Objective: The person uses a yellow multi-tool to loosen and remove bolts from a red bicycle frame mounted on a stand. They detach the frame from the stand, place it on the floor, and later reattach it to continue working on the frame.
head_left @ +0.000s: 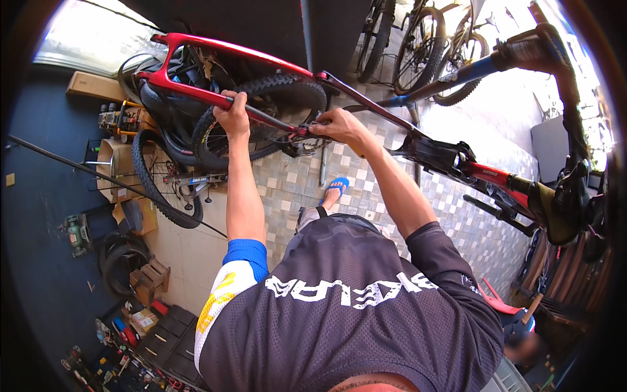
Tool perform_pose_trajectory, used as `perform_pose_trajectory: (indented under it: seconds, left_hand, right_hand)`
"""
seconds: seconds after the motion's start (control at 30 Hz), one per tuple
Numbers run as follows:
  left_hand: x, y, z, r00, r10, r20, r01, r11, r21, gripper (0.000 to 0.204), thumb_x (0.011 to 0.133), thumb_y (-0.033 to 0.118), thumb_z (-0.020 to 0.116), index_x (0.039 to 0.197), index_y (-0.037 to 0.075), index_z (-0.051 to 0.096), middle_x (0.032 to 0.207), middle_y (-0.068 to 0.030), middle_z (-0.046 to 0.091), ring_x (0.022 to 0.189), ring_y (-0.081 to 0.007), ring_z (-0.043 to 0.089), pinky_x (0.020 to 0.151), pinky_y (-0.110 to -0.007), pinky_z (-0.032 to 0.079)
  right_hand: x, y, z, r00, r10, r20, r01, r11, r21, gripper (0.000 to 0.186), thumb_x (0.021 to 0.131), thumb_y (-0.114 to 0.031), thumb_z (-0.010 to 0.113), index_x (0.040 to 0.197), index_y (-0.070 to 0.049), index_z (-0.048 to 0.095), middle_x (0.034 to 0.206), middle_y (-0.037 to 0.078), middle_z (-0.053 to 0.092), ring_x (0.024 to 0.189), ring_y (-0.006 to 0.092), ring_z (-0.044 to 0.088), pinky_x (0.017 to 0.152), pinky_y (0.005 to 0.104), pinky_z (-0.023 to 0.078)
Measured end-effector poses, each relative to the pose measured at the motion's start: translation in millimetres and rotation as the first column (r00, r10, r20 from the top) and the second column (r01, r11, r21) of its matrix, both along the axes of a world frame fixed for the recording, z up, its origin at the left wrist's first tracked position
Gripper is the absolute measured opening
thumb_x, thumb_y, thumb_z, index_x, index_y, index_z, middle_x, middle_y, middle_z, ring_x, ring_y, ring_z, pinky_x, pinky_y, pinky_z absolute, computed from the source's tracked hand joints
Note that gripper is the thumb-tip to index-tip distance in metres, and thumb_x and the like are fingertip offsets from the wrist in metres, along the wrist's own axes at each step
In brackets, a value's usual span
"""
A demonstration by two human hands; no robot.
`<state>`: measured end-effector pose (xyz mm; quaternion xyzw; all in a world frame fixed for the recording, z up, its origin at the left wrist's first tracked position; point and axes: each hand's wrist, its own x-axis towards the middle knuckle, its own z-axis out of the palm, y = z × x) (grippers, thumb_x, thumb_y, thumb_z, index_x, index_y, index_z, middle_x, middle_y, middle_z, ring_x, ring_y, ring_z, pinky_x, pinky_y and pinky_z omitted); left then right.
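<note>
A glossy red bicycle frame (pixel 196 96) stretches across in front of me at about hand height. My left hand (pixel 233 119) is closed round its slim, dark lower tube, left of the joint. At the tube's right end, my right hand (pixel 338 126) has its fingers pinched together against the frame's joint. Whatever small part sits between those fingertips is hidden. Just below them hang dark metal parts, too small to tell apart. A second red tube (pixel 356 89) slants down to the right from the upper joint, passing beyond my right hand.
Knobby bicycle wheels (pixel 277 83) stand behind the frame, and another wheel (pixel 140 157) is at the left. Handlebars (pixel 569 72) rise at the right. More bicycles (pixel 420 49) are parked at the far side. Boxes and tools line the left wall. A person (pixel 522 346) is at the lower right.
</note>
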<state>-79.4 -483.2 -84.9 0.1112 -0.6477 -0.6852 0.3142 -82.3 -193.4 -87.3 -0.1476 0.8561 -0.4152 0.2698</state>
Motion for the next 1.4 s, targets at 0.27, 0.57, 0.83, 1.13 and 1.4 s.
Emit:
perform_pose_trajectory:
  seconds: [0.27,0.57,0.83,1.13,1.4]
  left_hand:
    - [3.9,10.1,8.1,0.999,0.041,-0.005,-0.041,0.999,-0.017,0.02,0.084,0.005,0.073,0.071,0.007,0.057,0.068,0.0073,0.048,0.063,-0.0062,0.045,0.06,-0.028,0.037]
    - [4.5,13.2,5.8,0.998,0.058,-0.022,-0.058,0.998,-0.011,0.017,0.084,0.006,0.072,0.074,0.008,0.058,0.068,0.0061,0.051,0.063,-0.0063,0.047,0.061,-0.027,0.037]
    - [2.1,21.6,4.4,0.995,0.074,-0.068,-0.082,0.989,-0.122,0.018,0.085,0.007,0.071,0.074,0.007,0.057,0.066,0.0034,0.053,0.058,-0.0083,0.051,0.057,-0.028,0.04]
    - [-6.1,3.4,-12.5,0.997,0.08,0.007,-0.08,0.996,0.043,0.016,0.082,0.007,0.066,0.07,0.005,0.056,0.067,0.0043,0.052,0.063,-0.0097,0.049,0.061,-0.029,0.041]
    - [10.7,47.1,41.9,0.99,0.017,-0.139,-0.06,0.948,-0.312,0.021,0.083,0.005,0.074,0.075,0.005,0.054,0.067,0.0022,0.054,0.063,-0.0106,0.051,0.061,-0.031,0.044]
  right_hand:
    - [-22.1,-9.9,-1.7,0.948,0.317,-0.016,-0.313,0.943,0.111,0.06,0.091,-0.06,0.068,0.11,-0.004,0.08,0.097,0.024,0.076,0.092,0.0393,0.072,0.086,0.0461,0.055]
    - [-21.3,-14.3,2.9,0.917,0.398,-0.021,-0.388,0.903,0.185,0.068,0.096,-0.066,0.061,0.109,-0.002,0.079,0.095,0.024,0.075,0.088,0.0385,0.071,0.083,0.0479,0.054]
    - [-12.6,-9.0,-0.2,0.919,0.376,-0.117,-0.345,0.912,0.22,0.065,0.096,-0.066,0.059,0.108,-0.005,0.08,0.092,0.025,0.074,0.09,0.0416,0.072,0.083,0.0489,0.056]
    - [-7.6,-12.6,3.7,0.946,0.301,-0.118,-0.266,0.933,0.241,0.071,0.093,-0.072,0.06,0.105,-0.004,0.08,0.091,0.026,0.074,0.09,0.0425,0.072,0.082,0.0494,0.056]
    - [-9.5,-7.2,-0.1,0.938,0.31,-0.156,-0.267,0.932,0.246,0.074,0.092,-0.074,0.058,0.101,-0.004,0.08,0.088,0.026,0.074,0.09,0.0417,0.072,0.08,0.0495,0.056]
